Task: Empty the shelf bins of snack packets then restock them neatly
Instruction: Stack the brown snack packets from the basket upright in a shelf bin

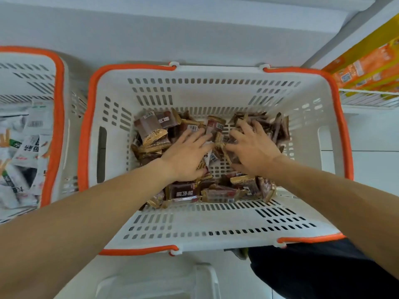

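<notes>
A white slotted bin with an orange rim [218, 227] fills the middle of the view. Several brown and gold snack packets [151, 130] lie loose on its floor, some flat, some on edge at the back right. Both my arms reach down into it. My left hand [185, 154] rests palm down on the packets left of centre, fingers spread. My right hand [252, 147] lies on the packets right of centre, fingers spread and curled slightly into the pile. Whether either hand grips a packet is hidden under the palms.
A second orange-rimmed white bin [58, 117] stands to the left, holding white snack packets [28, 145]. Orange and yellow boxes [367, 70] sit on a white wire shelf at the right. A white plastic stool or frame [205, 277] shows below, beside dark fabric [313, 272].
</notes>
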`<act>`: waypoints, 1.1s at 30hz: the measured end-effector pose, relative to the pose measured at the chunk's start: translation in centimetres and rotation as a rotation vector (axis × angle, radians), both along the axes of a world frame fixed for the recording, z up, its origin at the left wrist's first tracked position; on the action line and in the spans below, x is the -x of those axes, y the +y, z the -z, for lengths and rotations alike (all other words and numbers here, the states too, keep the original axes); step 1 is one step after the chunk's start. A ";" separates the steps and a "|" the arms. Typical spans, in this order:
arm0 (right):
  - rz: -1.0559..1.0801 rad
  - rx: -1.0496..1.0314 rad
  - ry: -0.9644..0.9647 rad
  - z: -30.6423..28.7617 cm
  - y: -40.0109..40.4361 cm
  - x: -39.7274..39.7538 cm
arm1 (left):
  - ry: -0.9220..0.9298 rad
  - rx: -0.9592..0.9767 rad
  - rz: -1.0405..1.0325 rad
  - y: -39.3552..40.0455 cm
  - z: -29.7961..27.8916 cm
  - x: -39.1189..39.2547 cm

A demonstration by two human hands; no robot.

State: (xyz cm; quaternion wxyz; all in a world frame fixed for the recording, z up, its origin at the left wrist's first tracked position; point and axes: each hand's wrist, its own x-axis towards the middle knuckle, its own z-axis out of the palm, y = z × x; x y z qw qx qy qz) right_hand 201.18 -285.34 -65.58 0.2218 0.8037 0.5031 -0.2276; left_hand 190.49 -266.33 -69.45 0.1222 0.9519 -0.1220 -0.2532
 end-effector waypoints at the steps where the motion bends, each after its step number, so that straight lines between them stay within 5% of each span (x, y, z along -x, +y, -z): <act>1: -0.002 0.019 -0.004 -0.8 -0.6 0.0 | 0.047 -0.019 0.063 -0.1 0.6 -0.3; 6: 0.124 0.097 0.101 -4.0 -3.0 0.4 | 0.188 -0.150 0.146 0.3 1.4 -0.4; 11: 0.243 0.239 0.032 -4.6 -2.2 0.4 | 0.210 -0.020 -0.113 -0.2 0.5 -2.2; 16: 0.339 0.052 0.055 -2.8 -2.2 -0.1 | 0.088 -0.018 -0.241 -1.4 1.7 -4.4; 21: 0.385 -0.045 0.044 -1.1 -2.3 -0.3 | 0.075 0.229 -0.350 0.0 -0.1 -4.8; 23: 0.477 -0.274 0.206 -1.5 -1.3 -0.5 | 0.109 0.466 -0.526 0.9 -2.4 -4.6; 26: 0.758 -0.488 0.726 -3.0 0.9 -0.4 | 0.020 0.645 -0.771 1.8 -6.2 -4.4; 29: 0.826 -0.569 0.860 -3.7 2.7 0.3 | -0.138 0.686 -0.953 2.5 -9.2 -3.4; 33: 0.992 -0.828 1.055 -5.9 6.1 2.2 | 0.033 1.071 -1.226 3.8 -12.3 0.0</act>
